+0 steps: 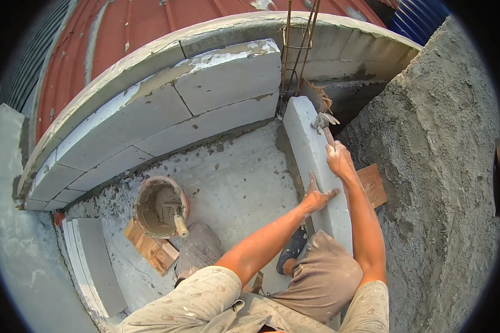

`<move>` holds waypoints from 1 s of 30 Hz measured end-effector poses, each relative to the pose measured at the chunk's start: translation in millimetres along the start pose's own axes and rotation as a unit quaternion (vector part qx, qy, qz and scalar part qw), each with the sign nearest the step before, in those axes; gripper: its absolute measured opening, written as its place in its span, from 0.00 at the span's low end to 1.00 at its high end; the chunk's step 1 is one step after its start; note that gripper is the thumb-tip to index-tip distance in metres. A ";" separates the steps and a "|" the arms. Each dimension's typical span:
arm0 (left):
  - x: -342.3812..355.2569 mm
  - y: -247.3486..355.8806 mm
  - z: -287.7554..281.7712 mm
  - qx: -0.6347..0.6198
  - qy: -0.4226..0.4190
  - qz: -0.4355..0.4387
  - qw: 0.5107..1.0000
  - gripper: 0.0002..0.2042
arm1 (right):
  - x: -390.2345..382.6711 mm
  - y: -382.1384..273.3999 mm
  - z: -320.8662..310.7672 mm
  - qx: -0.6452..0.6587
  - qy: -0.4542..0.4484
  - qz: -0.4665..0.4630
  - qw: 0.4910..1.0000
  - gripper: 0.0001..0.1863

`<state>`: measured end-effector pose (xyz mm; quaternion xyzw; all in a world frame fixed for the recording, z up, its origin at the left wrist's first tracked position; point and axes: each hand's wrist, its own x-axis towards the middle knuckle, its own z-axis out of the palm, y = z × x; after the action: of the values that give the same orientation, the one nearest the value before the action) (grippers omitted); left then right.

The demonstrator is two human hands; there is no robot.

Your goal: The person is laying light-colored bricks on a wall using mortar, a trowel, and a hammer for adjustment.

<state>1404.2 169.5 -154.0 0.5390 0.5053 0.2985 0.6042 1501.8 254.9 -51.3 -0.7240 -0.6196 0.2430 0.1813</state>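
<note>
The long white block (316,166) stands on its narrow edge on the floor, close beside the rough grey plastered wall (439,166), with its far end near the rusty steel bars (297,50) at the corner. I think it stands this way so that its upper edge is easy to reach and to work on.

The left hand (318,195) lies flat on the block, the fingers spread wide and pressed on the side and top; it seems to steady the block so it does not tip. The right hand (339,160) is closed around the handle of a small hammer (323,121), whose metal head rests at the top edge of the block, a little beyond the hand. The grip looks firm, the fingers wrapped together.

Behind the block a brown wooden board (372,186) lies against the foot of the plastered wall. To the left, well apart, a bucket (160,206) with grey mortar sits on a wooden piece (150,247), probably to keep it level, and a trowel (179,219) stands in it with the handle out, ready to take. Further left some flat white blocks (91,266) lean together. A low wall of white blocks (166,116) curves around the place.
</note>
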 end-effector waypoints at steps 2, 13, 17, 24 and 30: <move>-1.7 36.3 -34.7 0.012 -0.007 -0.026 1.000 0.47 | -13.3 7.7 -11.3 -0.001 0.033 0.024 0.999 0.20; 183.9 302.5 -246.4 0.192 0.166 0.460 0.851 0.35 | -26.4 13.2 14.5 0.073 0.073 0.056 0.993 0.16; 206.2 310.3 -230.2 0.154 0.012 0.405 0.901 0.22 | -29.7 13.5 7.7 0.083 0.067 0.055 0.993 0.15; 225.6 320.5 -197.4 -0.014 0.031 0.412 0.911 0.08 | -28.6 13.0 7.6 0.075 0.077 0.034 0.994 0.16; 225.1 328.1 -165.3 0.085 0.255 0.421 0.866 0.11 | -29.6 4.5 7.0 0.101 0.076 0.053 0.991 0.15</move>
<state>1380.5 510.1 108.8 0.6545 0.3901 0.6080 0.2229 1498.0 224.7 -55.7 -0.7505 -0.5366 0.2576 0.2871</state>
